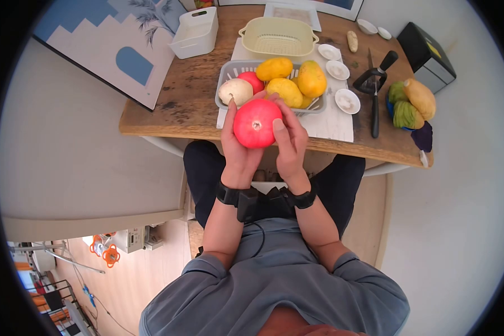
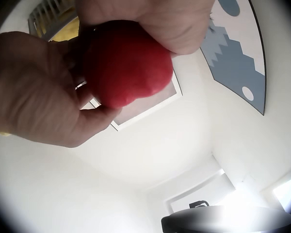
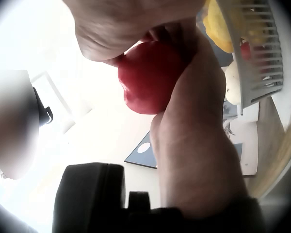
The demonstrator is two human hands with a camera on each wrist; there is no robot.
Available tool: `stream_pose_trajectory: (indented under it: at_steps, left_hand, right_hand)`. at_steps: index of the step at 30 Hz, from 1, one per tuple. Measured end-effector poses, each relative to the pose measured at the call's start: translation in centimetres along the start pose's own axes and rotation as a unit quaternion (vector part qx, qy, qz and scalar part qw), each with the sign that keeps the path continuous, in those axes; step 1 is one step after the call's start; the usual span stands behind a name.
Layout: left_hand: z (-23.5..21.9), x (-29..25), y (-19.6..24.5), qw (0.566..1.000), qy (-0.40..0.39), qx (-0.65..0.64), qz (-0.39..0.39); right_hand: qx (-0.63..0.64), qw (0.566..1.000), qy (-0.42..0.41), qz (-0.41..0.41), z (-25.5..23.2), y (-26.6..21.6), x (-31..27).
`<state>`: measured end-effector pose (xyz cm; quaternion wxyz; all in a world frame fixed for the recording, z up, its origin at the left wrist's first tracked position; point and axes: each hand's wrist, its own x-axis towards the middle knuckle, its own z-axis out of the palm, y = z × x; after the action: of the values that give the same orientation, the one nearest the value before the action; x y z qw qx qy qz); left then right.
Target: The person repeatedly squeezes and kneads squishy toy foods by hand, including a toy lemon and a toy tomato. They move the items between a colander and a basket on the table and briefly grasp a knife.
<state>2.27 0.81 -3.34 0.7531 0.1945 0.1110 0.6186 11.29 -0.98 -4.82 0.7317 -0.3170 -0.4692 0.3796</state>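
Observation:
Both hands hold a round red fruit or vegetable in front of the table's near edge, its pale stem scar facing up. My left hand cups it from the left and below. On its right side, my right hand grips it with the thumb against the skin. The red skin shows between both hands in the left wrist view, and again in the right wrist view. Just beyond the hands stands a grey basket with yellow produce, a cream one and another red one.
Behind the basket is a pale yellow basket. A white bin stands at the back left. Small white dishes, a knife and a black tool lie to the right, beside a bowl of green and tan produce.

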Motion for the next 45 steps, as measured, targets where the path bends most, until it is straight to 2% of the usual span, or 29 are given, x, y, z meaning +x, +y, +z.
stream_pose_trajectory:
  at_steps: [1, 3, 4, 6, 9, 12, 16, 19, 21, 22, 24, 25, 27, 30, 34, 36, 37, 39, 42, 45]
  left_hand:
    - [0.0, 0.1, 0.0, 1.000, -0.001, -0.002, 0.000]
    - [-0.1, 0.2, 0.1, 0.999, -0.015, -0.032, -0.027]
    - [0.0, 0.1, 0.2, 0.999, -0.013, -0.030, -0.027]
    - [0.3, 0.1, 0.2, 0.998, 0.058, 0.004, 0.028]
    - [0.3, 0.1, 0.4, 0.997, 0.070, 0.008, 0.027]
    - [-0.7, 0.4, 0.3, 0.997, 0.063, -0.006, 0.040]
    - [-0.6, 0.1, 0.5, 0.993, 0.101, 0.034, 0.052]
    - [-0.6, 0.2, 0.4, 0.987, 0.098, 0.099, 0.077]
    - [0.0, 0.1, 0.2, 0.991, 0.084, 0.074, 0.069]
    - [-0.1, 0.2, 0.0, 0.991, 0.085, 0.074, 0.070]
    - [-0.4, 0.2, 0.0, 0.997, 0.040, 0.052, 0.045]
    - [-0.3, 0.1, 0.1, 0.997, 0.039, 0.052, 0.043]
    - [0.0, 0.1, 0.1, 0.999, 0.028, 0.017, 0.029]
    - [-0.5, 0.3, -0.1, 0.998, 0.038, 0.043, 0.033]
    - [-0.5, 0.3, 0.0, 0.999, 0.034, 0.025, 0.021]
    - [-0.4, 0.1, 0.2, 0.998, 0.055, -0.011, 0.005]
    - [-0.3, 0.0, 0.3, 0.998, 0.056, -0.010, 0.004]
    - [-0.1, -0.1, 0.4, 0.995, 0.100, 0.030, 0.006]
    - [-0.1, 0.0, 0.3, 0.993, 0.115, 0.026, 0.010]
    - [-0.6, 0.0, 0.4, 0.994, 0.103, 0.039, 0.021]
  right_hand:
    - [-0.002, 1.000, -0.001, -0.001, -0.2, -0.2, 0.1]
    - [-0.122, 0.990, -0.042, -0.051, -0.4, -0.3, 0.2]
    - [-0.120, 0.991, -0.041, -0.049, -0.3, 0.0, 0.3]
    - [-0.261, 0.950, -0.014, -0.172, -0.3, 0.7, 0.8]
    - [-0.331, 0.922, -0.025, -0.201, -0.7, 0.4, 0.9]
    - [-0.316, 0.915, -0.049, -0.245, -0.6, 0.7, 0.7]
    - [-0.341, 0.901, -0.069, -0.258, 0.2, -0.1, 0.8]
    - [-0.365, 0.901, -0.081, -0.221, 0.1, 0.1, 0.6]
    - [-0.299, 0.936, -0.073, -0.170, 0.0, 0.3, 0.6]
    - [-0.299, 0.936, -0.075, -0.170, -0.2, 0.5, 0.6]
    - [-0.154, 0.982, -0.075, -0.079, -0.5, 0.8, 0.6]
    - [-0.155, 0.982, -0.074, -0.079, -0.6, 0.8, 0.5]
    - [-0.189, 0.974, -0.079, -0.098, -0.8, 0.5, 0.5]
    - [-0.242, 0.962, -0.082, -0.097, -1.0, 0.5, 0.5]
    - [-0.259, 0.958, -0.069, -0.102, -0.7, 0.3, 0.2]
    - [-0.324, 0.921, -0.053, -0.209, -0.4, 0.4, 0.5]
    - [-0.323, 0.922, -0.051, -0.208, -0.2, 0.2, 0.6]
    - [-0.354, 0.884, -0.080, -0.294, -0.1, -0.5, 0.7]
    - [-0.377, 0.870, -0.101, -0.301, -0.2, -0.3, 0.7]
    - [-0.357, 0.884, -0.094, -0.286, 0.0, -0.1, 0.8]
